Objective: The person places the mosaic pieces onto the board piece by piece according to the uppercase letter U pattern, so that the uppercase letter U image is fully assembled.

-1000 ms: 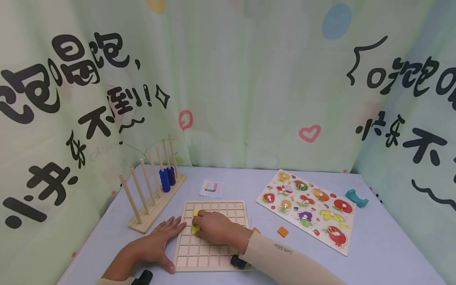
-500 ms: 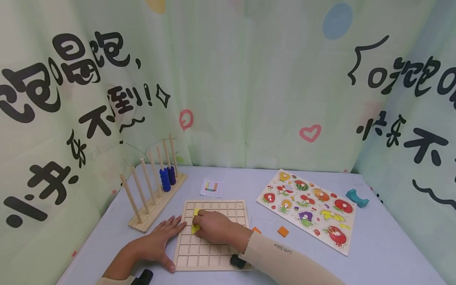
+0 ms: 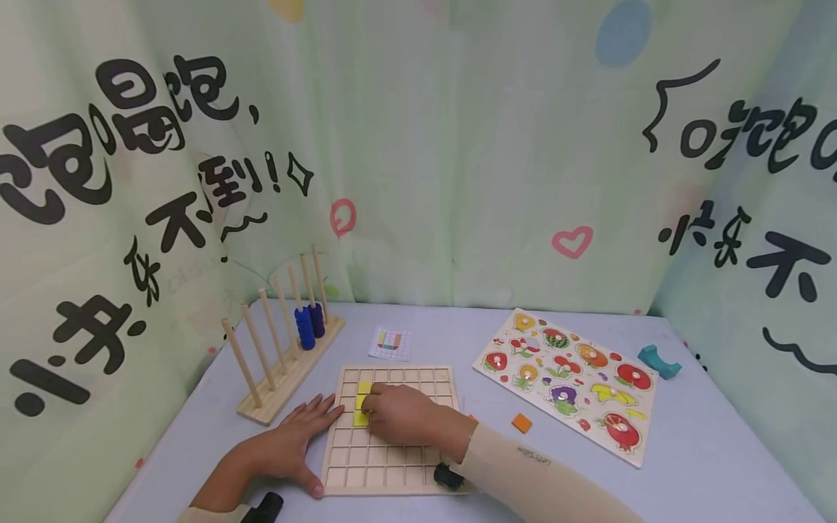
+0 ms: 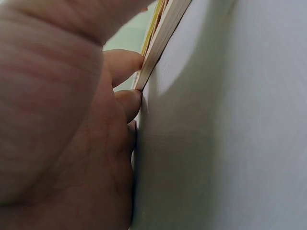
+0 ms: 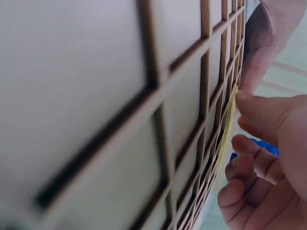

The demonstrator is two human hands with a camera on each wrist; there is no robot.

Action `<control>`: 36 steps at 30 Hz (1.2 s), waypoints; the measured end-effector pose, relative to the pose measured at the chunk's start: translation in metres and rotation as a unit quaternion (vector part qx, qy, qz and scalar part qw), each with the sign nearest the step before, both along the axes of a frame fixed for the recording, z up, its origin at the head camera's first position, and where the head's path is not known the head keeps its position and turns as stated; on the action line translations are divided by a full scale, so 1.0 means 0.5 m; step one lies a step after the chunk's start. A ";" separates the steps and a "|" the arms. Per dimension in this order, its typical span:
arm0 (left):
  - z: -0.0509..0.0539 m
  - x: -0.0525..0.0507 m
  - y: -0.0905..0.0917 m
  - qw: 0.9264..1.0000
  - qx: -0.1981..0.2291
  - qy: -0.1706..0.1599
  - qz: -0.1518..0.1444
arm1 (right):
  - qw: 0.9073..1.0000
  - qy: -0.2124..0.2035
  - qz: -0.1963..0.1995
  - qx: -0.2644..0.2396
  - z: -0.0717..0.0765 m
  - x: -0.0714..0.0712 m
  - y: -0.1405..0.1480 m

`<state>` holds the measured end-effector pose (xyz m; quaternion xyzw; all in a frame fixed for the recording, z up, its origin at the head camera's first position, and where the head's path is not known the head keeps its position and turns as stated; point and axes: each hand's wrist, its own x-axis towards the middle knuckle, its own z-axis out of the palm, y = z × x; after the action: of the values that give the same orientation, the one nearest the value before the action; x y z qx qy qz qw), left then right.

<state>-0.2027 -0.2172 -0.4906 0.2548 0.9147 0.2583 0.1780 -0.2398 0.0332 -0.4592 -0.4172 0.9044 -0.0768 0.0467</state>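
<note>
On the pale wooden grid board (image 3: pixel 353 476) lies a column of yellow square tiles (image 3: pixel 365 388) near the left side. My right hand (image 3: pixel 405 414) reaches over the board and pinches at the column with thumb and forefinger. In the right wrist view, the thumb tip meets a thin yellow tile edge (image 5: pixel 227 132), and the other fingers (image 5: pixel 240 167) are curled; the exact grip is partly hidden. My left hand (image 3: pixel 290 443) is spread flat on the table, its fingertips and thumb against the board's left edge. The left wrist view shows its fingers (image 4: pixel 122 64) touching that edge.
Left stands a wooden peg rack (image 3: pixel 288 370) with blue beads (image 3: pixel 304 328). Behind the board lies a small pattern card (image 3: pixel 390 343). Right are an orange tile (image 3: pixel 522 423), a fruit puzzle board (image 3: pixel 569 385) and a teal curved block (image 3: pixel 659 362).
My right fingers have shifted slightly right, so more of the yellow column shows. The left hand stays against the board's edge. The head view has moved a little.
</note>
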 end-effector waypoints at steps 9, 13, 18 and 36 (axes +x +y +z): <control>-0.007 0.002 -0.003 1.000 0.003 0.006 -0.006 | 0.999 -0.030 0.020 -0.018 0.012 0.004 0.069; -0.009 0.002 -0.005 1.000 0.007 0.012 -0.010 | 0.999 -0.047 0.001 -0.022 0.019 0.001 0.102; -0.008 0.005 -0.005 1.000 0.024 0.010 -0.018 | 0.996 -0.074 -0.030 -0.027 0.023 -0.004 0.142; -0.003 -0.002 -0.003 1.000 0.009 0.012 -0.016 | 0.994 -0.094 -0.038 -0.040 0.019 0.012 0.262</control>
<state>-0.2038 -0.2189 -0.4921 0.2736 0.9103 0.2609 0.1688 -0.2338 0.1643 -0.4495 -0.3750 0.9074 -0.1531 0.1120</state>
